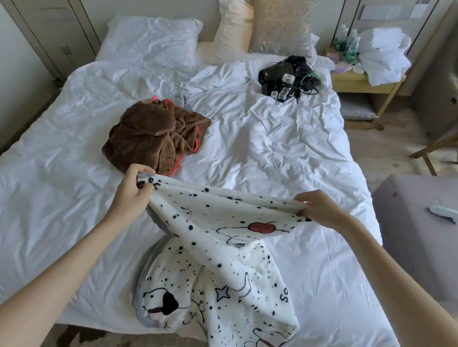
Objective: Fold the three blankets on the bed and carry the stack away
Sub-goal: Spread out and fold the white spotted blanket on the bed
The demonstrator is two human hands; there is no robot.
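Head cam is showing the spotted blanket (239,262) hanging over the foot of the bed (42,207). It's white fleece with black dots all over, outline cartoon dogs, a star and a red apple-ish blob near the top. Its top edge is being held up and stretched between both hands, and the rest is drooping past the mattress edge towards the floor. Left hand (132,189) is pinching one corner, fingers (142,172) curling tight over the hem, arm reaching forward. Right hand (322,207) is gripping the other end, fabric bunching in its fist. Brown blanket (154,137) is sitting crumpled in a heap further up the bed, left of middle, with pinkish-red trim showing. For writing, I'm only making out "So" on the spotted one's right side, and I'm not managing to read the few dark letters by the left hand.
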